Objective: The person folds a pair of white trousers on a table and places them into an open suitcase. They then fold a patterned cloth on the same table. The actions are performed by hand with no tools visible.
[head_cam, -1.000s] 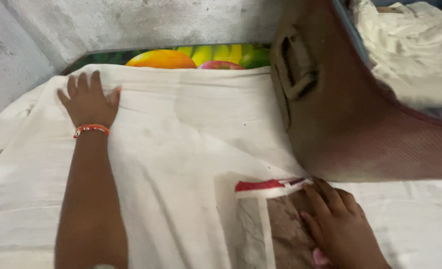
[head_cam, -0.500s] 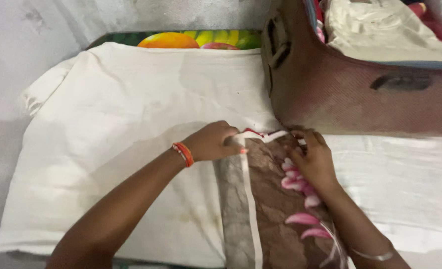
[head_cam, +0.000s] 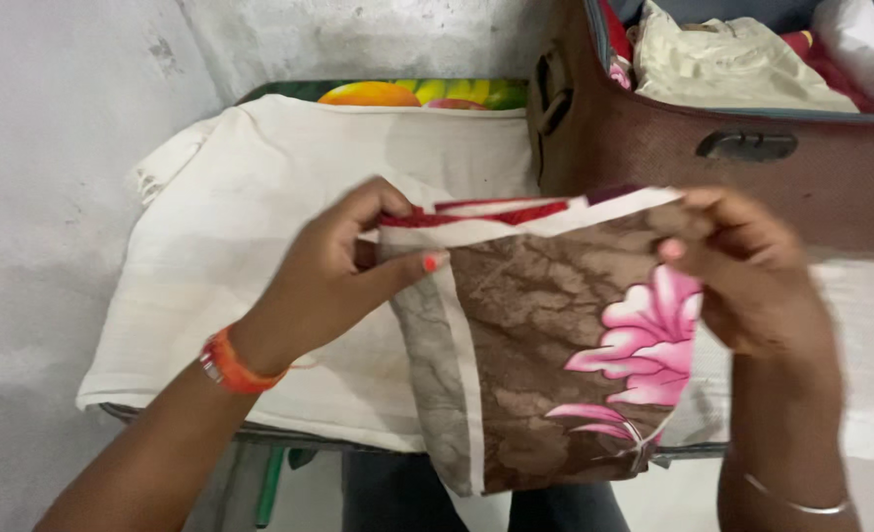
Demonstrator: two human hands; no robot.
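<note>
I hold up a brown cloth point(head_cam: 525, 335) with a pink flower print, a grey band and a red and white top edge. My left hand point(head_cam: 333, 276), with an orange band at the wrist, pinches the cloth's upper left corner. My right hand point(head_cam: 747, 266), a thin bangle on its wrist, grips the upper right corner. The cloth hangs down in front of me, above a white cloth point(head_cam: 250, 246) spread over the table.
An open brown suitcase point(head_cam: 653, 148) stands at the back right with folded clothes point(head_cam: 722, 59) inside. A fruit-print table cover point(head_cam: 407, 94) shows behind the white cloth. A rough grey wall point(head_cam: 53, 148) runs along the left and back.
Both hands took the brown flowered cloth by its top edge and lifted it off the table toward me. Earlier the left hand lay flat at the white cloth's far corner.
</note>
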